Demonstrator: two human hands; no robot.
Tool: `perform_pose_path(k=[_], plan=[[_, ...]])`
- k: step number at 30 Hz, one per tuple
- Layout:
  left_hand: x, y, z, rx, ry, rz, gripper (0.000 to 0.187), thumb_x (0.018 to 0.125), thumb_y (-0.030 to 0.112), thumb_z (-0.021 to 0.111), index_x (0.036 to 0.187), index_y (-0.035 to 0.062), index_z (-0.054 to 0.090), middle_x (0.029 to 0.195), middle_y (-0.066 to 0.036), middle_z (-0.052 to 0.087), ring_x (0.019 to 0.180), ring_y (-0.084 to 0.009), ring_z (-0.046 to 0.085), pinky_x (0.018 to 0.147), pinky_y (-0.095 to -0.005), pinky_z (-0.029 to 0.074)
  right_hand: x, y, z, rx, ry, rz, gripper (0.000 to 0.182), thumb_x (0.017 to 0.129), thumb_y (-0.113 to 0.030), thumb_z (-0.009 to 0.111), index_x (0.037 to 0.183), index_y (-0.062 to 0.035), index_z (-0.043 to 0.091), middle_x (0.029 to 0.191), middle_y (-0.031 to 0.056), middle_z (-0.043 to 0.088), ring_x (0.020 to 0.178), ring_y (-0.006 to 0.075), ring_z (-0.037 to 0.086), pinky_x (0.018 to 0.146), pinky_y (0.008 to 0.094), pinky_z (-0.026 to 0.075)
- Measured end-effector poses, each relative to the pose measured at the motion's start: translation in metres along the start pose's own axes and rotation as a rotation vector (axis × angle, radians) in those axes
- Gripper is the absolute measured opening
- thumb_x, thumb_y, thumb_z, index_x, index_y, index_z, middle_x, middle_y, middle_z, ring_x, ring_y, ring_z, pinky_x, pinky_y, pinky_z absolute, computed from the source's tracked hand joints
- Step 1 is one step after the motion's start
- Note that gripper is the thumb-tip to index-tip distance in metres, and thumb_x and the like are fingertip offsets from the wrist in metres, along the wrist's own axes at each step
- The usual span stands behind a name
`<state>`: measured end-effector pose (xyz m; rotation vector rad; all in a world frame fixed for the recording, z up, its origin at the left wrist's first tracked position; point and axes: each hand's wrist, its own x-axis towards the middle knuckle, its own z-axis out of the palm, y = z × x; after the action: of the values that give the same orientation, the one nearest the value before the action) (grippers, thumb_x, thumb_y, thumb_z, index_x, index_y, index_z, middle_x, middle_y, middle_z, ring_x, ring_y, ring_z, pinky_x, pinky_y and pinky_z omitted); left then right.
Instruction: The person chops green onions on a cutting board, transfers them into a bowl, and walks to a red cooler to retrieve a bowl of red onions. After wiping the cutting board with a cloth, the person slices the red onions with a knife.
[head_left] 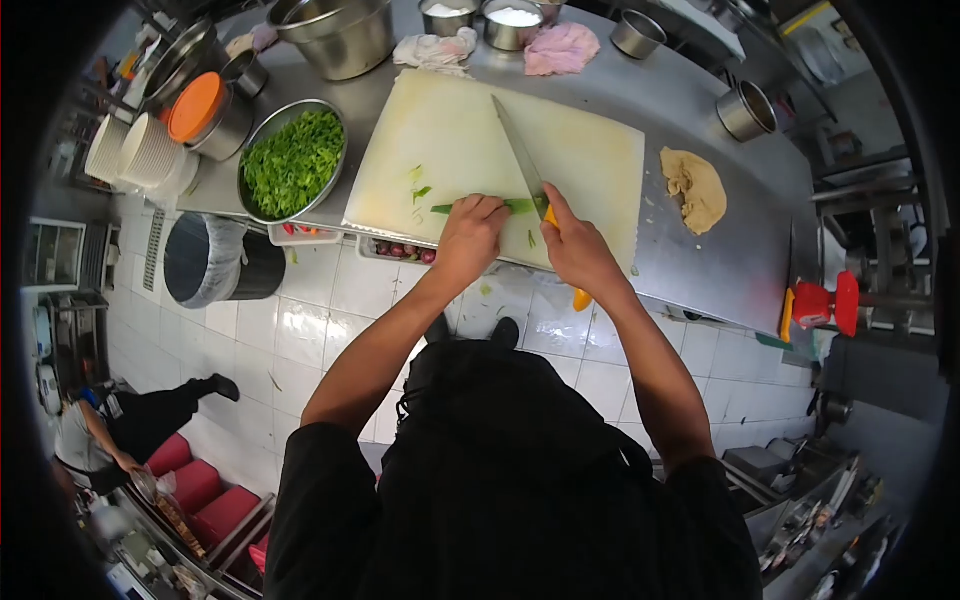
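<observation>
On a white cutting board point(420, 130) my left hand point(473, 232) presses down over a bunch of long green leaves point(521, 206), its fingers closed around them. My right hand point(580, 245) grips the yellow handle of a kitchen knife point(519, 145). The blade points away from me across the board and crosses the right end of the greens, just beyond my left fingers. A few cut green scraps point(422, 192) lie on the board left of my hand. A steel bowl point(341, 172) filled with chopped greens point(292, 165) stands at the board's left.
A lump of dough point(695, 190) sits on the steel counter point(740, 270) to the right. Steel pots point(340, 45) and cloths point(560, 48) line the back. A lined bin point(265, 270) stands below at left; a person point(120, 425) is behind me at lower left.
</observation>
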<state>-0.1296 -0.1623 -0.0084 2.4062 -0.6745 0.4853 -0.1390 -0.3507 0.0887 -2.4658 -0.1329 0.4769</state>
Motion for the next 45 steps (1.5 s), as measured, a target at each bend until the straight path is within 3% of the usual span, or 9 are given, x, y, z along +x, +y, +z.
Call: perform_pose_path(k=[6,9,15,21,27,33,39,42,45], plan=[[-0.002,-0.005,0.002,-0.046,0.056,-0.002,0.040,0.064,-0.005,0.065,0.103,0.0008,0.070,0.106,-0.007,0.063,0.103,-0.0259,0.057,0.090,-0.0384,0.044,0.012,0.006,0.041,-0.103,0.137,-0.056,0.064,0.099,-0.019,0.048,0.156,-0.0128,0.019,0.082,0.0304,0.065,0.081,0.0484,0.064,0.077,0.0523,0.049],[-0.006,-0.007,0.004,-0.044,0.053,0.003,0.039,0.065,-0.005,0.065,0.102,0.0012,0.070,0.106,-0.006,0.063,0.102,-0.0252,0.057,0.090,-0.0381,0.044,0.034,-0.001,0.028,-0.094,0.084,-0.022,0.067,0.097,-0.016,0.048,0.155,-0.0080,0.017,0.082,0.0315,0.065,0.079,0.0488,0.064,0.078,0.0557,0.050],[-0.007,-0.011,0.005,-0.043,0.092,0.027,0.031,0.067,0.001,0.066,0.098,0.0018,0.071,0.103,-0.005,0.061,0.101,-0.0241,0.055,0.090,-0.0368,0.043,0.009,-0.001,0.044,-0.165,0.109,-0.040,0.070,0.096,-0.015,0.049,0.156,-0.0087,0.013,0.080,0.0315,0.065,0.076,0.0497,0.063,0.073,0.0551,0.051],[-0.005,-0.014,0.005,-0.087,0.078,0.044,0.033,0.067,-0.001,0.066,0.099,0.0021,0.071,0.103,-0.005,0.062,0.102,-0.0243,0.056,0.089,-0.0376,0.044,0.033,-0.018,0.026,-0.097,0.050,0.042,0.072,0.096,-0.014,0.049,0.157,-0.0097,0.011,0.083,0.0307,0.066,0.078,0.0488,0.064,0.075,0.0548,0.050],[-0.007,-0.014,0.005,-0.127,0.089,0.032,0.034,0.066,-0.003,0.065,0.099,0.0026,0.071,0.104,-0.006,0.063,0.100,-0.0248,0.057,0.088,-0.0382,0.045,0.019,-0.021,0.049,-0.132,0.109,0.063,0.071,0.096,-0.015,0.048,0.157,-0.0096,0.010,0.082,0.0301,0.066,0.077,0.0479,0.064,0.074,0.0545,0.051],[-0.003,-0.015,0.002,-0.138,0.086,0.034,0.033,0.065,-0.005,0.066,0.097,0.0010,0.070,0.104,-0.007,0.063,0.100,-0.0256,0.057,0.087,-0.0382,0.046,0.021,-0.020,0.032,-0.091,0.061,0.038,0.071,0.096,-0.015,0.048,0.157,-0.0116,0.012,0.082,0.0321,0.065,0.078,0.0500,0.063,0.076,0.0539,0.049],[-0.009,-0.016,0.004,-0.150,0.068,0.026,0.027,0.066,-0.003,0.066,0.093,-0.0009,0.068,0.101,-0.010,0.061,0.098,-0.0283,0.056,0.088,-0.0374,0.047,0.036,-0.012,0.051,-0.120,0.159,-0.030,0.073,0.095,-0.015,0.049,0.157,-0.0126,0.012,0.082,0.0311,0.066,0.078,0.0487,0.064,0.077,0.0535,0.049],[-0.004,-0.019,0.004,-0.150,0.082,0.045,0.025,0.067,-0.001,0.066,0.092,-0.0020,0.067,0.101,-0.012,0.060,0.098,-0.0299,0.056,0.089,-0.0371,0.047,0.027,-0.023,0.037,-0.101,0.058,0.045,0.072,0.095,-0.011,0.047,0.156,-0.0060,0.010,0.084,0.0303,0.067,0.078,0.0481,0.065,0.077,0.0535,0.051],[-0.007,-0.020,0.002,-0.146,0.074,0.059,0.025,0.068,-0.002,0.066,0.093,-0.0028,0.066,0.102,-0.013,0.060,0.098,-0.0308,0.056,0.089,-0.0370,0.048,0.015,-0.033,0.052,-0.111,0.061,0.100,0.073,0.095,-0.011,0.046,0.156,-0.0062,0.009,0.085,0.0303,0.067,0.079,0.0479,0.065,0.077,0.0538,0.052]])
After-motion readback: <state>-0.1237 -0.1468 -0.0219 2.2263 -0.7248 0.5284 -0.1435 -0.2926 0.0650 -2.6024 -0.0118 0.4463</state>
